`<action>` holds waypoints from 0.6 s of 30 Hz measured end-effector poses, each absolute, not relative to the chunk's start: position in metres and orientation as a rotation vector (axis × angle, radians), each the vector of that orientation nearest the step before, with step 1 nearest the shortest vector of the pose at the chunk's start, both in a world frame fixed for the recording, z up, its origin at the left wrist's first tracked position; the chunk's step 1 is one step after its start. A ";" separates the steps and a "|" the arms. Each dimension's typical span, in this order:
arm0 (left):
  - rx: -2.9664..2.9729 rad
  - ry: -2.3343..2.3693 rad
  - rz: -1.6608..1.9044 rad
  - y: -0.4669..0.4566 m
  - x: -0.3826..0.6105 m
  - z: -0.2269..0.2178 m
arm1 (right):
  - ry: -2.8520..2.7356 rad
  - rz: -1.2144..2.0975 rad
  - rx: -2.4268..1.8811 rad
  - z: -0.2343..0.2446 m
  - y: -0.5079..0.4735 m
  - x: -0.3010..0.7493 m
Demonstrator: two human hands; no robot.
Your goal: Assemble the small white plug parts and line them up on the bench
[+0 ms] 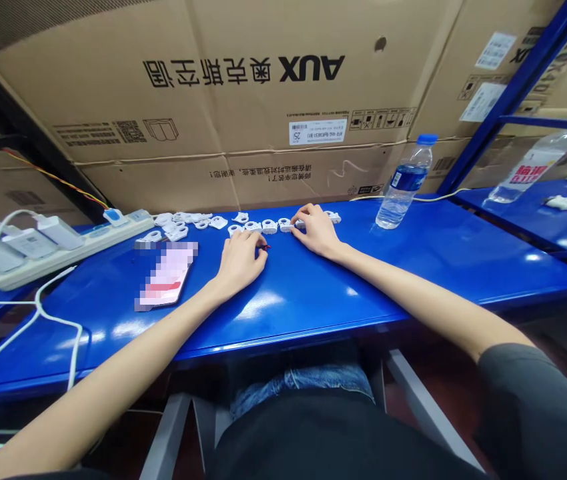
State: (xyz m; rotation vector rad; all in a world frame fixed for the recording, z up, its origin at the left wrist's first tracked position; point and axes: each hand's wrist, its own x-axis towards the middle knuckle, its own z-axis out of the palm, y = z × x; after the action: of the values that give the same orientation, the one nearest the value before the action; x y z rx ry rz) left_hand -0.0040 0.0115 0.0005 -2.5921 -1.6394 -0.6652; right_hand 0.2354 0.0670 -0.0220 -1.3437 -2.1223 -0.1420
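My left hand (241, 261) sits on the blue table top (303, 293), its fingers curled around a small red-tipped item (266, 247) that is mostly hidden. My right hand (316, 230) rests farther along, with its fingertips on a white plastic clip (286, 225) at the end of a row of similar clips. The nearest clip of that row (253, 227) lies just above my left hand. A loose heap of white clips (178, 223) lies farther left.
A white power strip (71, 250) with chargers and cables lies at the left, and a blurred phone (166, 277) lies beside the heap. A water bottle (406, 183) stands at the right. Large cardboard boxes (213, 93) rise behind the table, and a blue shelf (528, 213) holds more white parts.
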 end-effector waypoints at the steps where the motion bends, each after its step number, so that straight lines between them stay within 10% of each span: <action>1: -2.587 -1.646 -0.676 0.011 -0.004 0.001 | -2.122 -0.142 -1.347 -0.022 0.067 0.235; 18: -2.554 -1.693 -0.633 0.011 -0.001 0.001 | -2.502 -0.412 -1.034 -0.013 0.054 0.206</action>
State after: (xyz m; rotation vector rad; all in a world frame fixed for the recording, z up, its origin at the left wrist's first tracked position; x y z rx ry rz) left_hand -0.0013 0.0105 0.0011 -2.5543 -1.6933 -0.6325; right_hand 0.2061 0.0537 -0.0129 -1.0342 -2.5024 -0.4117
